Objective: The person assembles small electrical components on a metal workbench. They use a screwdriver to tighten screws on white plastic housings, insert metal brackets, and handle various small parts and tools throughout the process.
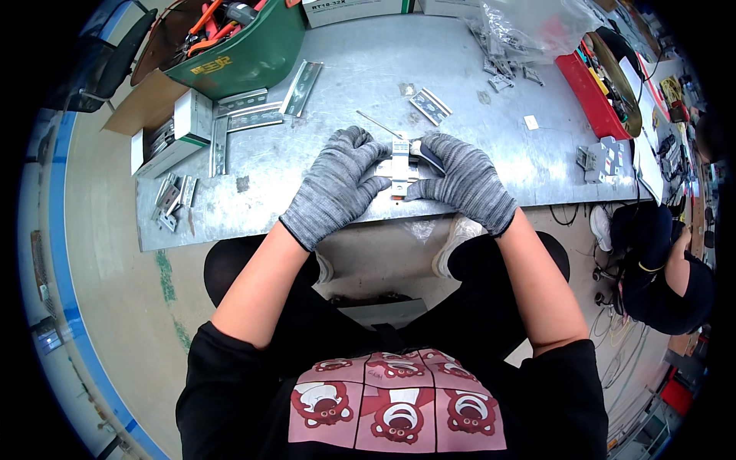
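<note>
Both gloves in, block pinned at the near edge!

Here we are midway along the near edge of the surface, and the white block sits right between two grey gloves. The left hand is half curled, thumb and forefinger closed in against the block's left side. The right hand has its fingers wrapped round a screwdriver, thumb reaching in at the block's right side, the shaft angled toward the far left corner.

Now, the danger! That tip hangs just beyond the left knuckles; one careless turn of the right wrist could jab or snag the glove. And with the near edge so close, a loosened pinch might tip the block into the lap. Knitted fingers could easily dull the feel of a small part, too.

Tough to call: the gloves cover the block's flanks, and whatever lies beneath it is barely visible. The screwdriver's handle is mostly buried in the palm. Up by the far edge, the plastic bag blurs its contents, and the green bin is cut off.
</note>
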`<action>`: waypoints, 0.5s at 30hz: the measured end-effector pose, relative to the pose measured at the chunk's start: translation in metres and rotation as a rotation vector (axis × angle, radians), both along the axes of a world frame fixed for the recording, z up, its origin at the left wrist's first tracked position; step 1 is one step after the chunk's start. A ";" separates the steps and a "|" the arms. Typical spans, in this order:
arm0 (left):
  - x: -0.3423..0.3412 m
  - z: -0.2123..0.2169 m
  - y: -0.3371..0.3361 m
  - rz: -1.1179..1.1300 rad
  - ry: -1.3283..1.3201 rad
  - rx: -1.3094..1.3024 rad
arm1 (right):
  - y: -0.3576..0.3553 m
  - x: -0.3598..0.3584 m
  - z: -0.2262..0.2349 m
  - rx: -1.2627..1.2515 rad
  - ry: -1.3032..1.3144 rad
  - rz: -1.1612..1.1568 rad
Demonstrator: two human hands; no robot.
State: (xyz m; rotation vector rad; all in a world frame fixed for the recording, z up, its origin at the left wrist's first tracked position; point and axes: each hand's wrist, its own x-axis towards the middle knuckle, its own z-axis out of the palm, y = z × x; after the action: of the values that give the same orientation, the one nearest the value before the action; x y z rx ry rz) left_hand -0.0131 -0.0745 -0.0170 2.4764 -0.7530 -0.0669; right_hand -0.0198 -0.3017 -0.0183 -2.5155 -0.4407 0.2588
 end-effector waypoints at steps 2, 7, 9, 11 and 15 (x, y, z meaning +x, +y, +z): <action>-0.001 -0.002 0.000 -0.001 -0.022 -0.001 | 0.000 -0.001 0.001 -0.054 -0.025 0.002; 0.002 -0.004 0.000 -0.029 0.019 -0.024 | -0.003 0.003 0.001 -0.061 -0.027 0.023; 0.000 -0.004 0.000 0.000 0.011 -0.048 | -0.004 0.007 -0.001 -0.005 0.030 0.030; -0.001 -0.008 0.000 0.013 -0.032 -0.074 | -0.005 0.012 0.002 -0.035 0.083 0.039; 0.002 0.000 -0.002 0.025 0.105 -0.076 | -0.008 0.015 0.010 -0.014 0.105 0.093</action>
State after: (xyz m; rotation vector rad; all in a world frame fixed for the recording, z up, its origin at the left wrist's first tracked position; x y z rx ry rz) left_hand -0.0113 -0.0768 -0.0173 2.3894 -0.6680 -0.1557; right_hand -0.0051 -0.3097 -0.0081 -2.4846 -0.5157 0.4290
